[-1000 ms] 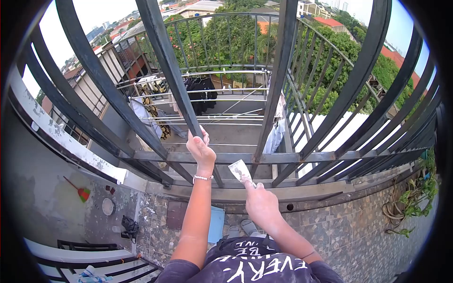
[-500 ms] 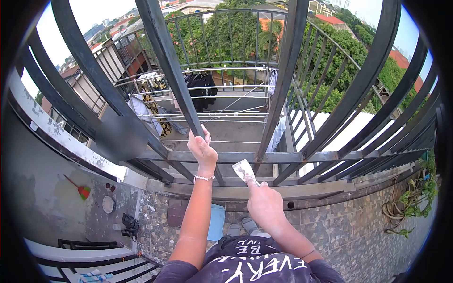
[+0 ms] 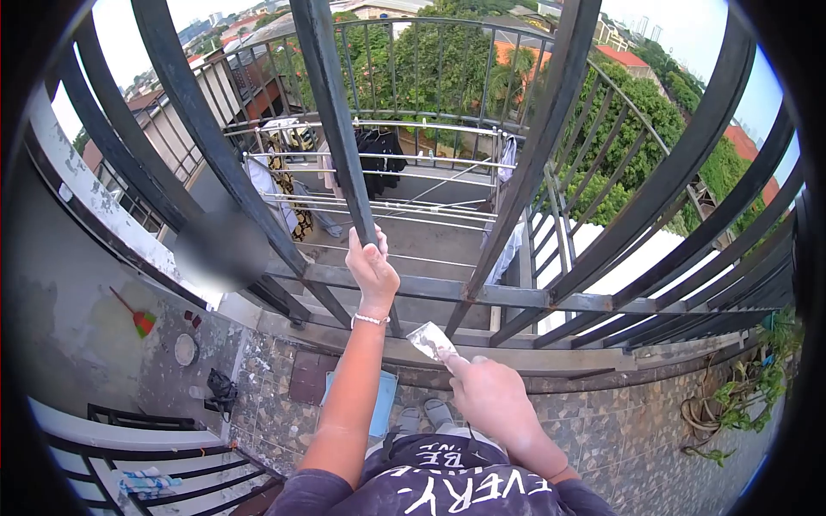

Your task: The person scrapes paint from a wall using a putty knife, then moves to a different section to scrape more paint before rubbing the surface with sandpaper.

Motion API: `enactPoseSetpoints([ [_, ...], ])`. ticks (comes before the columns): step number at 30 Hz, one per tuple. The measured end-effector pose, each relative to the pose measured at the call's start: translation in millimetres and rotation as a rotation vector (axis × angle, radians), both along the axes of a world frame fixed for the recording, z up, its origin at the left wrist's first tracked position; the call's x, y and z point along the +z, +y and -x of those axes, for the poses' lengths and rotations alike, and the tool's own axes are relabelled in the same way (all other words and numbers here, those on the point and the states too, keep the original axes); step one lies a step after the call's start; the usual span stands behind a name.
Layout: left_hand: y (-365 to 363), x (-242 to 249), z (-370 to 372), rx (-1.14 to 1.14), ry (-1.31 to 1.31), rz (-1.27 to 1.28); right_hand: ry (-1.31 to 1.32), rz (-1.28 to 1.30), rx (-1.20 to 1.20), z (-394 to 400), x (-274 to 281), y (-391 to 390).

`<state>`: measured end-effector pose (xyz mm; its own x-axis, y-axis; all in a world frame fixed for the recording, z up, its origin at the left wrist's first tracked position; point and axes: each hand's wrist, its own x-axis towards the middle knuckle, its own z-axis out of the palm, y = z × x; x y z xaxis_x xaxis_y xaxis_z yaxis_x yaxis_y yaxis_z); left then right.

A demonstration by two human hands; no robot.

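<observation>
My left hand (image 3: 372, 272) is wrapped round an upright dark metal bar (image 3: 337, 112) of the railing, just above its lower crossbar (image 3: 422, 287). A light beaded bracelet (image 3: 371, 319) circles that wrist. In my right hand (image 3: 493, 391) is a putty knife (image 3: 432, 342), its flat blade smeared with white and pointing up and left. The blade lies below the crossbar, to the right of my left wrist. White dust marks the fingers of both hands.
Beyond the bars stands a metal drying rack (image 3: 413, 206) with dark clothes (image 3: 379, 159). Under my arms are a blue mat (image 3: 384, 404) and stone-patterned tiles (image 3: 602, 430). A broom (image 3: 142, 322) and a bucket (image 3: 186, 348) are at left; a plant (image 3: 731, 391) grows at right.
The view has shifted slightly. My right hand and the putty knife have moved down, away from the crossbar, with the blade tilting further left. My left hand keeps its hold on the bar.
</observation>
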<state>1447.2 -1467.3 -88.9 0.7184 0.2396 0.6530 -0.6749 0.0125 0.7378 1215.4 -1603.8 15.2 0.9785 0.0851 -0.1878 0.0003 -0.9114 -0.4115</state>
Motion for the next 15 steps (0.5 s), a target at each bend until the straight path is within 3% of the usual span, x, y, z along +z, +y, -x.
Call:
enactPoseSetpoints([
  [3,-1.3,-28.1,8.2,0.322,0.05,-0.246,0.12,-0.044,0.038,28.4,7.8,-23.9],
  [6,-20.3,-25.3,39.3,0.857,-0.047,-0.685,0.24,-0.043,-0.052,39.5,-17.0,-63.0],
  [8,-22.8,-51.5,65.5,0.603,0.164,-0.788,0.321,-0.008,-0.134,46.9,-43.7,-85.5],
  [10,-39.0,-33.7,100.4,0.433,0.359,-0.961,0.372,0.05,-0.2,56.8,-66.6,-105.5],
  [13,-46.9,-35.7,121.5,0.003,0.341,-1.068,0.356,-0.05,-0.181,60.3,-76.5,-122.6],
  [15,-48.4,-34.8,119.3,0.021,0.295,-1.118,0.362,-0.065,-0.173,54.2,-73.0,-123.9],
])
